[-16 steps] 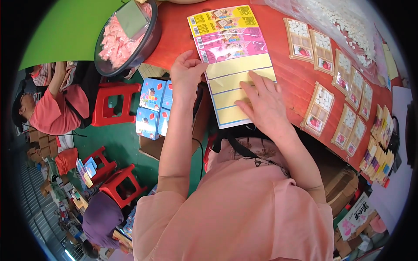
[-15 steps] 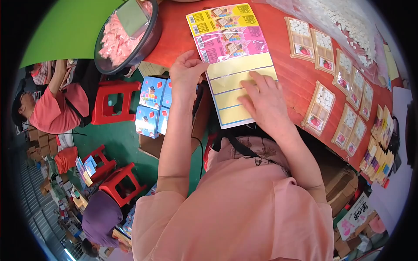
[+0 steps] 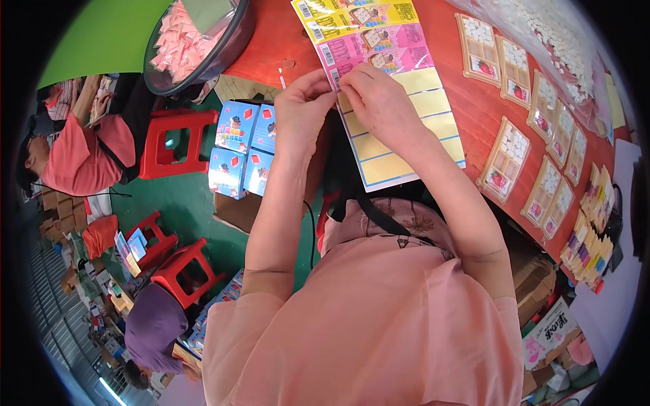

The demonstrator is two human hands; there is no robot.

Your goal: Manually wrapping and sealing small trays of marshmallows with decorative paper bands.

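While both hands meet near the top centre of the frame, the left hand (image 3: 302,108) and the right hand (image 3: 379,101) pinch with their fingertips at the left edge of a label sheet (image 3: 399,101), just where its pink printed row gives way to the yellow peeled rows. Both hands are closed in a fine pinch on the sheet's edge; whether a single sticker is lifted between the fingers cannot be told. That sheet lies flat on the red desk (image 3: 474,115), running from the top edge of the frame down to the centre, with yellow and pink printed labels on its upper part and bare yellow backing below.

To the right of the sheet, brown trays of small white pieces (image 3: 504,159) lie in rows on the desk. At the upper left stands a dark round bowl (image 3: 203,40) full of pink packets. Below the desk edge, left of the left forearm, blue boxes (image 3: 242,152) are stacked beside a red stool (image 3: 166,139). Another person in a pink top (image 3: 81,159) sits at the far left.
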